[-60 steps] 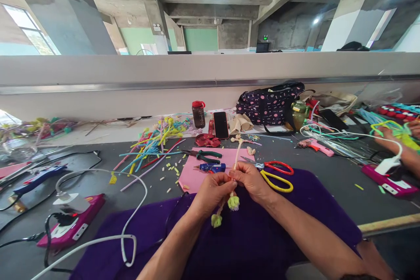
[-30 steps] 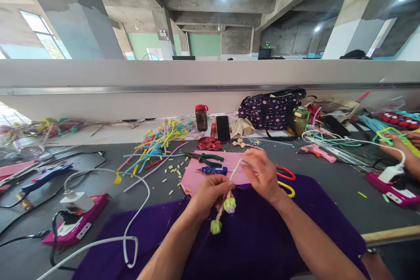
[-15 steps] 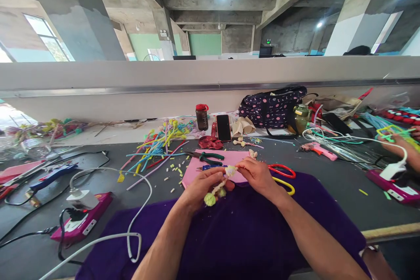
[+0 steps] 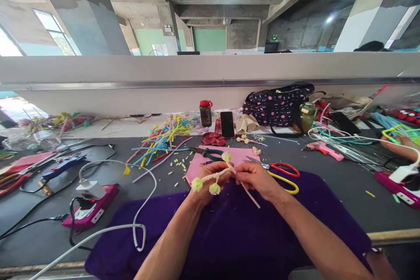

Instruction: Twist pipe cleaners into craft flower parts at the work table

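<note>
Between my hands is a craft flower branch (image 4: 210, 177) with a pale wrapped stem and three yellow-green buds. My left hand (image 4: 204, 192) is closed around its middle, and two buds hang over the palm side. The thumb and fingers of my right hand (image 4: 257, 178) pinch the stem near the top bud. A thin pale stem end (image 4: 252, 197) slants down below the right fingers. Just beyond my hands lies a pink sheet (image 4: 236, 152), with green-handled pliers (image 4: 211, 153) across it. Scissors (image 4: 285, 169) with red and yellow handles lie beside my right hand.
Coloured fuzzy stems (image 4: 167, 135) are heaped at the back left, with small cut bits nearby. A pink glue gun (image 4: 324, 150) lies to the right. Power strips (image 4: 95, 210) and white cables flank a purple cloth (image 4: 243, 236). At far right shows another person's hand (image 4: 405, 148).
The branch has turned so its buds spread leftward, and a stem end now shows below my right fingers. The scissors' blades have come into view. The camera view has shifted slightly.
</note>
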Tool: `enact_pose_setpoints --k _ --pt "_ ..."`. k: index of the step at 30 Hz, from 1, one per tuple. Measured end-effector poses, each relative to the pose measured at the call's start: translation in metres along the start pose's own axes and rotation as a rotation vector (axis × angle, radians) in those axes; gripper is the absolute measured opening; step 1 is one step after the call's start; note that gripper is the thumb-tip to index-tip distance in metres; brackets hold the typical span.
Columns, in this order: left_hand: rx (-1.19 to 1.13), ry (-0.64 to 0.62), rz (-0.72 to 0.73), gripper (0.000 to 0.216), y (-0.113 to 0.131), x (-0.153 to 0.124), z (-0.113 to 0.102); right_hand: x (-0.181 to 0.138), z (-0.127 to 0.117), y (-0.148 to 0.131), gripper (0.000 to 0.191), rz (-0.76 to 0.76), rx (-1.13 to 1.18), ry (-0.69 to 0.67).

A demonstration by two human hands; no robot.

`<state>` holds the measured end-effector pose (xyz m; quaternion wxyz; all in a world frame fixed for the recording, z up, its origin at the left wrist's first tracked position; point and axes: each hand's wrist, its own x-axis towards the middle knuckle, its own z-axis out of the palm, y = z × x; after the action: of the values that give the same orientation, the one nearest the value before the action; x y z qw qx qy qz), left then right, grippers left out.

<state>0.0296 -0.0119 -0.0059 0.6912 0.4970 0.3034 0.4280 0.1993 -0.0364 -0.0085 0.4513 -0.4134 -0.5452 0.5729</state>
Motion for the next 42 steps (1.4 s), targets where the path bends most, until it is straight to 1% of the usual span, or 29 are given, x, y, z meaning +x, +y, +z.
enact_pose_setpoints --k 2,5,8,12,16,18,22,24,30,33,35,37,40,42 --pt "0.036 0.021 0.024 0.035 -0.001 0.0 0.003 0.0 0.002 0.0 0.018 0.03 0.052 -0.002" --pt "0.09 0.096 0.075 0.031 -0.001 0.0 0.007 0.0 0.003 0.002 0.019 0.066 0.093 -0.02" --pt "0.114 0.14 0.081 0.029 -0.001 0.001 0.009 0.0 0.006 0.004 0.02 0.078 0.058 -0.063" --pt "0.112 0.166 0.074 0.029 0.0 0.002 0.006 -0.001 0.009 0.004 0.021 0.046 -0.011 -0.111" --pt "0.12 0.221 0.104 0.029 0.001 0.002 0.003 -0.001 0.01 0.005 0.023 0.028 -0.062 -0.131" --pt "0.124 0.213 0.127 0.027 0.001 0.001 0.003 -0.001 0.011 0.007 0.023 0.013 -0.07 -0.128" --pt "0.182 0.116 0.153 0.024 0.003 -0.001 0.006 0.002 0.011 0.012 0.025 -0.008 -0.047 -0.109" --pt "0.225 0.099 0.161 0.023 0.004 -0.002 0.007 0.002 0.011 0.013 0.027 -0.007 -0.032 -0.104" --pt "0.289 0.168 0.162 0.018 0.008 -0.003 0.012 0.001 0.012 0.016 0.025 0.018 -0.055 -0.147" --pt "0.315 0.171 0.169 0.019 0.006 -0.002 0.011 0.0 0.013 0.015 0.023 -0.009 -0.091 -0.17" --pt "0.341 0.148 0.187 0.021 0.003 -0.001 0.008 0.0 0.013 0.013 0.022 -0.035 -0.098 -0.142" --pt "0.394 0.134 0.205 0.022 0.0 -0.001 0.005 0.001 0.014 0.011 0.02 -0.058 -0.071 -0.048" --pt "0.516 0.148 0.207 0.024 -0.003 -0.001 0.002 0.003 0.013 0.01 0.02 -0.061 0.025 0.098" --pt "0.599 0.149 0.201 0.025 -0.004 -0.001 0.002 0.005 0.012 0.012 0.022 -0.057 0.117 0.123"
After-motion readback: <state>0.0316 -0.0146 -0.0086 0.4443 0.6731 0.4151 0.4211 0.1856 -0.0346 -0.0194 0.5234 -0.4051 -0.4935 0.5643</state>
